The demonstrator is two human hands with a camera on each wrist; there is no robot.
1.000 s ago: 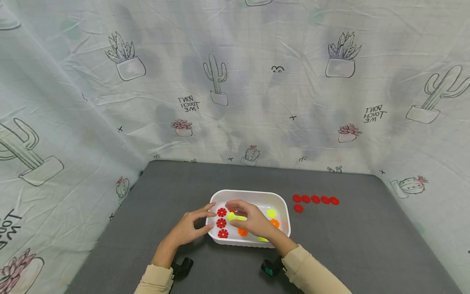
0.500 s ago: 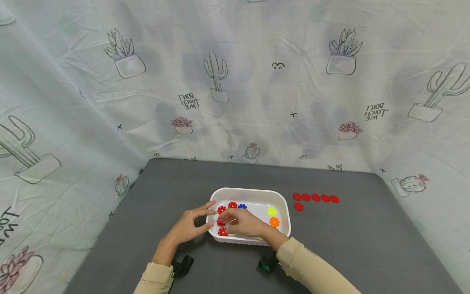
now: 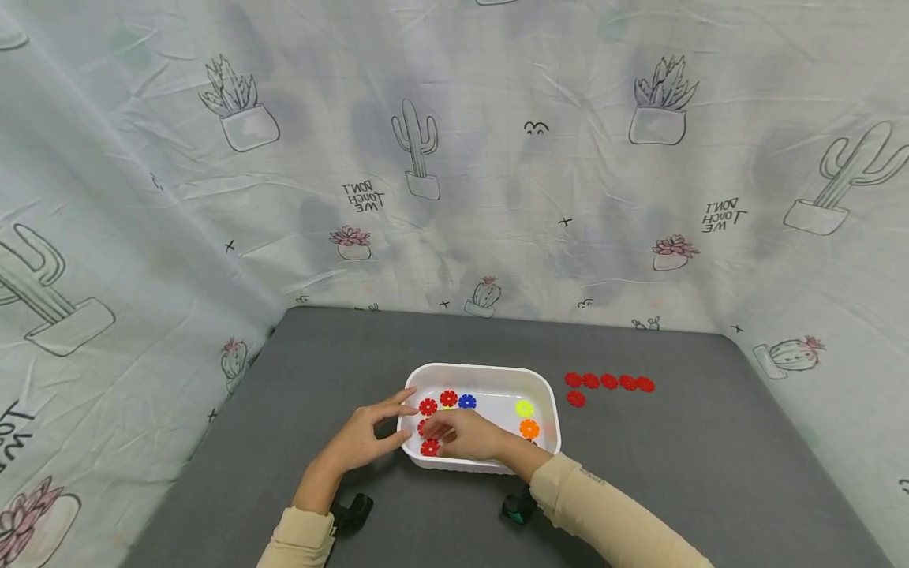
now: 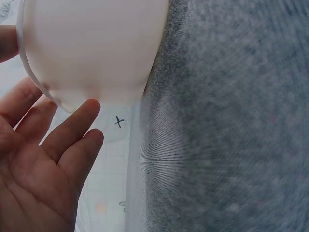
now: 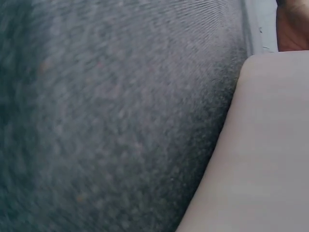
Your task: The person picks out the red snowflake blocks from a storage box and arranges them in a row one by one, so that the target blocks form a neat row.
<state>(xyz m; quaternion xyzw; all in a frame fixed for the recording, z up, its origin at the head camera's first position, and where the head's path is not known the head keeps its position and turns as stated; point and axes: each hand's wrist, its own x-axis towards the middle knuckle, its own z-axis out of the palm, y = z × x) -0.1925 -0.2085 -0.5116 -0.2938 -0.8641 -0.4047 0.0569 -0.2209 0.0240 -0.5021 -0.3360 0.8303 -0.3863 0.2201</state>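
Note:
A white plastic tray (image 3: pixel 506 380) holds several small notched plastic discs. Along its left side lie red discs (image 3: pixel 428 407), with a blue disc (image 3: pixel 466 401) near the back wall. Towards the right are a yellow disc (image 3: pixel 524 408) and an orange disc (image 3: pixel 529 428). My left hand (image 3: pixel 360 438) touches the tray's left end, its fairly straight fingers spread at the rim and outer wall in the left wrist view. Inside the tray, my right hand (image 3: pixel 469 435) reaches down over the left-side red discs, fingers bent. I cannot tell whether it pinches one.
On the grey table (image 3: pixel 355 339), right of the tray, several red discs (image 3: pixel 609 382) form a row, with one more red disc (image 3: pixel 576 399) below its left end. A cactus-print curtain (image 3: pixel 483 197) hangs behind. Black wrist devices (image 3: pixel 353 513) sit under both forearms.
My right hand has moved left and lower inside the tray, from over the yellow discs to the red ones, uncovering the blue disc. The left hand stays at the rim.

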